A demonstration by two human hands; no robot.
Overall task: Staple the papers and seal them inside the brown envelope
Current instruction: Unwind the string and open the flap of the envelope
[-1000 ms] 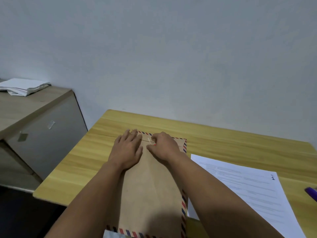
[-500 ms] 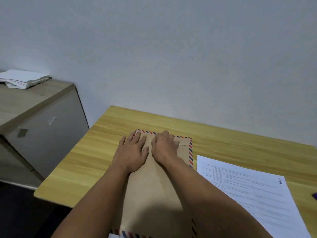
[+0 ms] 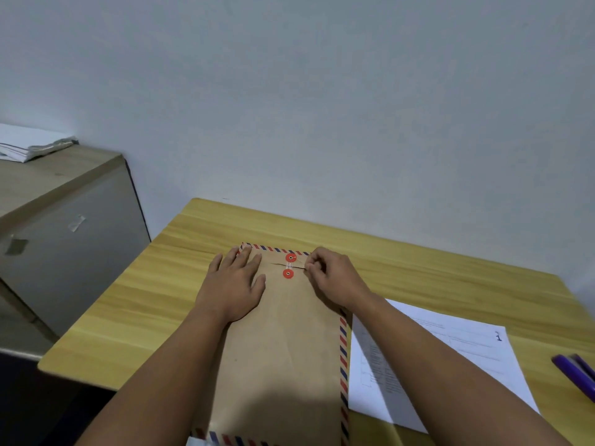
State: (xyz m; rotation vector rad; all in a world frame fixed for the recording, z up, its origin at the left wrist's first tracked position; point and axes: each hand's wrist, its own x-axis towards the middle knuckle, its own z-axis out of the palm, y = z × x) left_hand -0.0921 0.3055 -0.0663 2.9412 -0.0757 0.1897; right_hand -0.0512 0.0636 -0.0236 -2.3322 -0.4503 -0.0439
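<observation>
The brown envelope (image 3: 283, 349) with a red-and-blue striped border lies lengthwise on the wooden table (image 3: 135, 304), flap end away from me. Its flap is folded down, and two red button discs (image 3: 289, 265) sit one above the other with white string wound between them. My left hand (image 3: 235, 284) rests flat on the envelope's upper left, fingers spread. My right hand (image 3: 335, 278) is on the upper right, its fingertips pinched together beside the discs; the string's end is too thin to make out. A printed white sheet (image 3: 434, 358) lies to the envelope's right.
A purple stapler (image 3: 576, 375) lies at the table's right edge. A grey cabinet (image 3: 64, 233) stands to the left with a stack of papers (image 3: 29, 146) on top. A plain wall runs behind the table.
My right hand has slid off to the right, uncovering the two red discs and the wound string. My left hand stays flat on the envelope.
</observation>
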